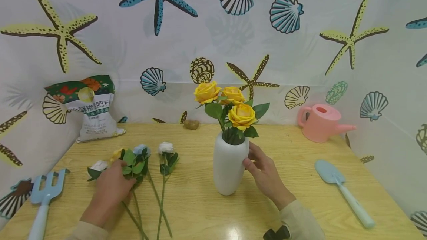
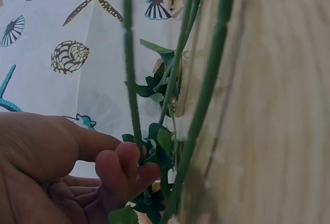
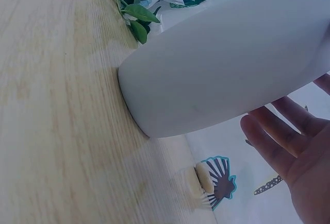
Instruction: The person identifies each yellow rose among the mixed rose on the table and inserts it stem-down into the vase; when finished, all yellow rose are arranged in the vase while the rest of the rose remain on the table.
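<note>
Left hand [image 2: 56, 167] fingers [image 2: 121, 170] pinch a flower stem [image 2: 130, 74].

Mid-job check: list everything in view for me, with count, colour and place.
vase: 1, white, table centre
roses in vase: 3, yellow
loose flowers: several, white, blue, yellow, lying left of the vase
fertiliser bag: 1, white and green, back left
watering can: 1, pink, back right
trowel: 1, pale blue, right
fork: 1, pale blue, left edge
stone: 1, brown, back
table: 1, light wood
left hand: pinches a loose stem
right hand: open against the vase
</note>
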Available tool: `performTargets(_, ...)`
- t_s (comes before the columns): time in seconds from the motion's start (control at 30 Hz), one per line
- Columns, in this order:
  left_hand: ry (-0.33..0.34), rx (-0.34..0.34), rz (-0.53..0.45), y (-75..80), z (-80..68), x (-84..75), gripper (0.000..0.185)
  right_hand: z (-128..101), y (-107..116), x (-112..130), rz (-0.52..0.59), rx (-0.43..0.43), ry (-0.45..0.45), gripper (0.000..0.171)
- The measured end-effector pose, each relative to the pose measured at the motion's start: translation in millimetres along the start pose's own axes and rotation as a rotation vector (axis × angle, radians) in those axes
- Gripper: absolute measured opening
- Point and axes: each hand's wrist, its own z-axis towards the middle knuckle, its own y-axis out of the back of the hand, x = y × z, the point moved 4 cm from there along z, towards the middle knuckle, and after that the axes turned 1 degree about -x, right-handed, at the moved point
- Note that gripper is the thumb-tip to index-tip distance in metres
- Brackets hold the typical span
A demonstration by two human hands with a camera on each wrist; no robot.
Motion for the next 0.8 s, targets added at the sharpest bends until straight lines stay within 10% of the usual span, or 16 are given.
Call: performTargets(0.8, 0.01, -0.01, -0.121, 24.2, -1.2, -7.3, 0.063, 4, -2, 0, 0.0, -0.003, 0.005, 0.047)
